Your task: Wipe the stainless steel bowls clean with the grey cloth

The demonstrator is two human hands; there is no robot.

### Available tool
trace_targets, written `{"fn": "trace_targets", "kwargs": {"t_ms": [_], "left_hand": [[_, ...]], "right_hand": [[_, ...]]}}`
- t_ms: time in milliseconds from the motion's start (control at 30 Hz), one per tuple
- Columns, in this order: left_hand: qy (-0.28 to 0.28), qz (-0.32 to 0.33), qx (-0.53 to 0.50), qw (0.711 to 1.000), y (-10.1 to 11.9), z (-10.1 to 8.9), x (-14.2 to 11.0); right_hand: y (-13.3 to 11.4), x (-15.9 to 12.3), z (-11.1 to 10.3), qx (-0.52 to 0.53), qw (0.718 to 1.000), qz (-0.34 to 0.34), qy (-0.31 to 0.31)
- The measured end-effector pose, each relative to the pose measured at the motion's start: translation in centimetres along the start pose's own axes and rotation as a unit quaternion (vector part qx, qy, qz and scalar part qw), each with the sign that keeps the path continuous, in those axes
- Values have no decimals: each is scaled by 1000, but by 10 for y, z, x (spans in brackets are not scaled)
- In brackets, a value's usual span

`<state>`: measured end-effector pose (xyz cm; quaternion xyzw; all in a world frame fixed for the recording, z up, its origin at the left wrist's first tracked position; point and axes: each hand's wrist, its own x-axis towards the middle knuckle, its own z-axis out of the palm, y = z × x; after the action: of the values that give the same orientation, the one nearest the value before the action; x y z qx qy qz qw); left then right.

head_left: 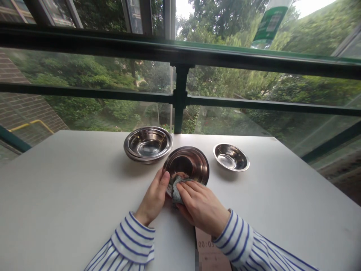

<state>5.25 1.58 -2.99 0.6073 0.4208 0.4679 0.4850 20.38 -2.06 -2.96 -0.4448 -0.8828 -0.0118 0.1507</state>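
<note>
A timer display (207, 250) shows nr. the front, partly under the R. sleeve (235, 237), as a person works over a white table (70, 188). Best practice, prob.: firm, even strokes w/ the cloth, turning the bowl bit by bit so rim & inner wall both get covered, w/ L. thumb kept clear of the path. The right hand (201, 203), fingers together in a narrow grip, presses a gray-green cloth (177, 192) to the near side of a stainless-steel bowl (186, 163), front-center & tilted. The left hand (153, 197) clamps its near-left rim, thumb on top; fingers below can't be seen. Just beyond, L.: a stack of steel bowls (148, 145); R.: a smaller single bowl (231, 157). Bkgd.: green railing (180, 98), plus a green-labeled plastic bottle (269, 28).
</note>
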Motion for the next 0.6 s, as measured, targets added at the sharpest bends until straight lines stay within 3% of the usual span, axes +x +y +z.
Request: {"fn": "trace_targets", "kwargs": {"t_ms": [300,600], "left_hand": [[31,-7,29,999,-11,-3,0],[47,-7,42,998,-5,-4,3]], "right_hand": [[-2,6,3,68,997,-42,3],[10,1,-16,19,999,0,-49]]}}
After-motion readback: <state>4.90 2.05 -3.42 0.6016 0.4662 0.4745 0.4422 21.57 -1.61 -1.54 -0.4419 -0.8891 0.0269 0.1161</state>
